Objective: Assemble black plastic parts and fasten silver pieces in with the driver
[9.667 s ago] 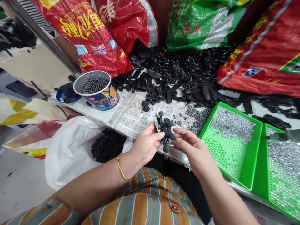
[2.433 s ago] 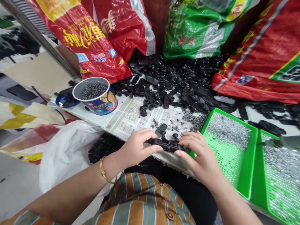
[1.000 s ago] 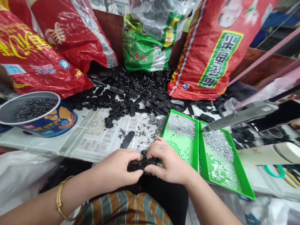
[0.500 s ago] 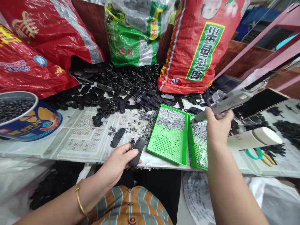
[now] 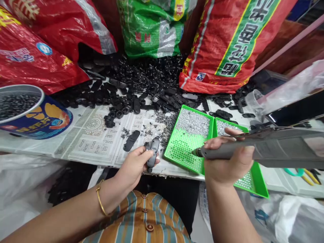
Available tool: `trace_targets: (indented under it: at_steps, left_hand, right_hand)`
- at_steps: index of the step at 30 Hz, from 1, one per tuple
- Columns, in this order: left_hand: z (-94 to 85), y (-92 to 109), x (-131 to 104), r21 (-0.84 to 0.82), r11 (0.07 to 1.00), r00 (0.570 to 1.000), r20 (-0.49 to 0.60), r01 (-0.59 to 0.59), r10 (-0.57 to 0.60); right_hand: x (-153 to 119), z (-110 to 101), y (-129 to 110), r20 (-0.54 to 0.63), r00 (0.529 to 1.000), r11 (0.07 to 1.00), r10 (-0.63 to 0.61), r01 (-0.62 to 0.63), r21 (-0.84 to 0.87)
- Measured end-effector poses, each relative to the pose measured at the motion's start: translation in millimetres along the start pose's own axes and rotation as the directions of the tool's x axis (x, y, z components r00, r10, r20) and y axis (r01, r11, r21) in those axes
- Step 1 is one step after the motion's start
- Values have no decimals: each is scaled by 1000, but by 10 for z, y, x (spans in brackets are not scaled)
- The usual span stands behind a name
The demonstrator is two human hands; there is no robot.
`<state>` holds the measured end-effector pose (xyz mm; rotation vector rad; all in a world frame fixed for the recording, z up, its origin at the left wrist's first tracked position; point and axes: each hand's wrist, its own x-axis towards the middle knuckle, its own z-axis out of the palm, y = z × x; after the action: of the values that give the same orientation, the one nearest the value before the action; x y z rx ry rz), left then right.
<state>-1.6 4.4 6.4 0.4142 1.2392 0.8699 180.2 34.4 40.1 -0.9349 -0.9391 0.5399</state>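
Near the table's front edge, my left hand (image 5: 136,160) is closed on a long black plastic casing (image 5: 153,153), thumb on its top face. Another flat black plastic piece (image 5: 132,140) lies just left of it. My right hand (image 5: 225,168) is wrapped round a grey electric screwdriver (image 5: 265,148), held level with its tip pointing left over a green tray (image 5: 181,152). Small silver screws (image 5: 193,121) cover that tray's far half. The second green tray (image 5: 262,182) is partly hidden behind my right hand and the screwdriver.
Heaps of black plastic parts (image 5: 152,76) spread along the back, below red and green sacks (image 5: 152,30). At left stands a blue tub (image 5: 55,116) of small dark pieces. A phone (image 5: 296,109), pliers (image 5: 310,177) and a teal ring (image 5: 293,172) are at right.
My right hand has swung the screwdriver from the right tray leftward, its tip now above the left tray. The casing stays in my left hand. The view has shifted.
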Motion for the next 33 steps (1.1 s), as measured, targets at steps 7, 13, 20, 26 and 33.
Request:
trace_targets:
  at_steps: [7,13,20,26,33]
  left_hand:
    - [-32,-29,20,37,999,1000,-1,-5,5]
    - [-35,-14,30,48,999,1000,11,9,-9]
    - [-28,-11,24,55,999,1000,21,-2,1]
    - [-16,-38,52,77,997,999,23,-30,28]
    - [-9,-90,78,77,995,998,-3,-63,63]
  right_hand:
    - [137,171,289,11,1000,995,-27,26,93]
    - [158,186,393,-10,1000,997,12,-12,73]
    - [138,195,420,12,999,998,41,-41,50]
    - [198,178,337,-17,997,994,70,-68,81]
    - [76,307,-35,139,981,965,135,-162,207]
